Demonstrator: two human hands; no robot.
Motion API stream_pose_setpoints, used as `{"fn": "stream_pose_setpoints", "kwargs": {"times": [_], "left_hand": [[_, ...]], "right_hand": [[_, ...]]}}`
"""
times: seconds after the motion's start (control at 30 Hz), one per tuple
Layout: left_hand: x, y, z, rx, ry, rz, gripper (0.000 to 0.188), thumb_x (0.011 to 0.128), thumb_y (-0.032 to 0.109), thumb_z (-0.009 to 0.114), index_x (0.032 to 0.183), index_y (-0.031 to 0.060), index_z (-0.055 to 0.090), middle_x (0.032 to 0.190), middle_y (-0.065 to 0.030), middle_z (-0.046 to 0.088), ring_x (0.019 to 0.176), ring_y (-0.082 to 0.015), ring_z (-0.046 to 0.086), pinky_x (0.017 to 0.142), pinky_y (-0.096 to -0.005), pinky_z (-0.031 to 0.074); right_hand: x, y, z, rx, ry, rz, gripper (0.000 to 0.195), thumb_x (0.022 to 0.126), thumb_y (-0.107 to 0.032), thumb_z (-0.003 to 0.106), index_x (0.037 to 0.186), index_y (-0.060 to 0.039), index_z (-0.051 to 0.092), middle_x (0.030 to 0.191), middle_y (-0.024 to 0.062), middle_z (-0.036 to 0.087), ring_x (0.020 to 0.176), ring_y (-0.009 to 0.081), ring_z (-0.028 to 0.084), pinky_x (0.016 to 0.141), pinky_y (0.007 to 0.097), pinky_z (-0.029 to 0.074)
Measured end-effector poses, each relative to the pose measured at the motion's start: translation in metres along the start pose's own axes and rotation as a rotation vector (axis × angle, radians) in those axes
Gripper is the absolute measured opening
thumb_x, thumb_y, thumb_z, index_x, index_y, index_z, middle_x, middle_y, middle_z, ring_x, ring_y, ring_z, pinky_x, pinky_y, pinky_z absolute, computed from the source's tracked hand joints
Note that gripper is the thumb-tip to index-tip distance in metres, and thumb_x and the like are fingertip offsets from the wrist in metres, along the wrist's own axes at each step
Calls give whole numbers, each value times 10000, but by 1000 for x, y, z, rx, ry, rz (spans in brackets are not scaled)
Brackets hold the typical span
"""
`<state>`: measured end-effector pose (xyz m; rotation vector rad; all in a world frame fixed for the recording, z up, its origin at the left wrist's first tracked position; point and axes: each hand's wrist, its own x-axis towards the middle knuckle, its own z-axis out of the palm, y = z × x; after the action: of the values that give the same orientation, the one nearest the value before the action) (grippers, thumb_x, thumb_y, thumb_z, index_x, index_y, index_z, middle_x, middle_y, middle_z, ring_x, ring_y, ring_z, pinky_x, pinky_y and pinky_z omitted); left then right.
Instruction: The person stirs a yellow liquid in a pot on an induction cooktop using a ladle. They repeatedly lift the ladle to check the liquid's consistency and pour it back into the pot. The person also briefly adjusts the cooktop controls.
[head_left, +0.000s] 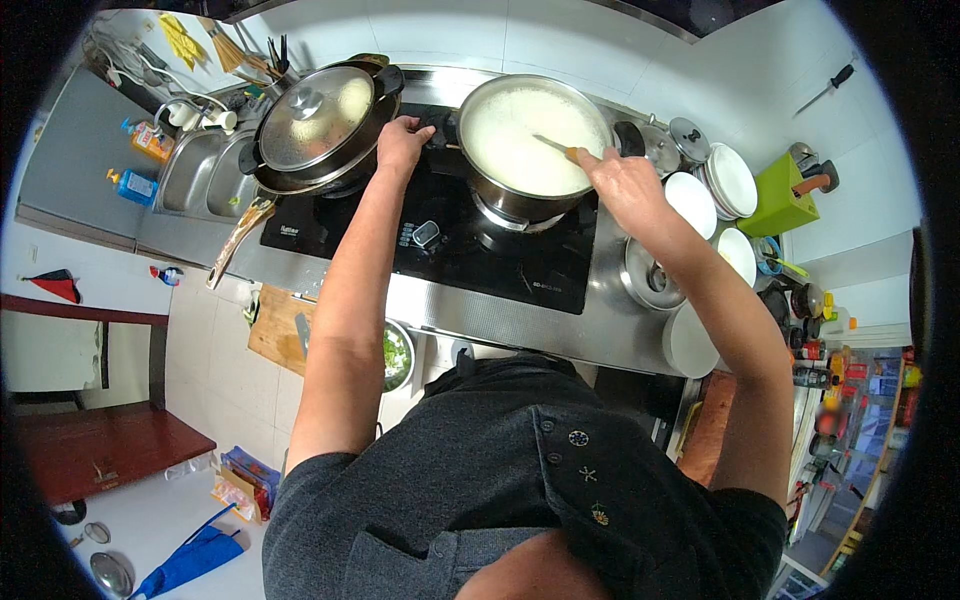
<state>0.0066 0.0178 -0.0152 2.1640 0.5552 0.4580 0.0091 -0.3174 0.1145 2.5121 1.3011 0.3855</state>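
In my right hand (619, 180) is a utensil with an orange-brown handle (571, 153). Its thin shaft dips into pale, frothy liquid (529, 124) that nearly fills a deep metal pot (517, 187), so the utensil's far end is hidden. My left hand (403, 146) is between the two pans, its fingertips close to the deep pot's black side handle (444, 129). Whether they grip that handle is unclear. To the left, a glass lid (319, 120), fogged inside, covers a dark pan (360, 161). Both vessels stand on a black glass cooktop (480, 262).
White plates (690, 202), a loose metal lid (652, 274) and a green knife block (780, 195) crowd the counter's right. A double sink (187, 176) lies left. A long handle (240, 244) juts past the counter edge. Below are a cutting board (277, 330) and a bowl of chopped greens (397, 356).
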Motion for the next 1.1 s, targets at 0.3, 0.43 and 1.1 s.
{"fn": "stream_pose_setpoints", "kwargs": {"times": [0.3, 0.43, 1.1], "left_hand": [[0, -1, 1, -8, -9, -30, 368, 707, 261, 729, 958, 8, 638, 886, -149, 655, 826, -262, 627, 734, -348, 467], [-3, 7, -1, 10, 3, -30, 372, 709, 260, 730, 955, -3, 635, 881, -142, 657, 816, -259, 629, 726, -343, 468], [-4, 7, -2, -25, -25, -47, 423, 710, 233, 744, 998, -50, 617, 852, -119, 655, 762, -175, 604, 701, -293, 466]], "right_hand": [[-25, 38, -45, 43, -163, 42, 299, 762, -26, 482, 1022, -103, 609, 748, 142, 626, 732, 283, 634, 631, 388, 506], [-22, 62, -64, 143, -250, 46, 213, 719, -11, 504, 869, -87, 635, 759, 133, 625, 774, 308, 614, 661, 400, 482], [3, 8, -33, 228, -233, 62, 411, 762, 5, 512, 1155, -102, 558, 852, 187, 634, 759, 261, 648, 603, 365, 522]]}}
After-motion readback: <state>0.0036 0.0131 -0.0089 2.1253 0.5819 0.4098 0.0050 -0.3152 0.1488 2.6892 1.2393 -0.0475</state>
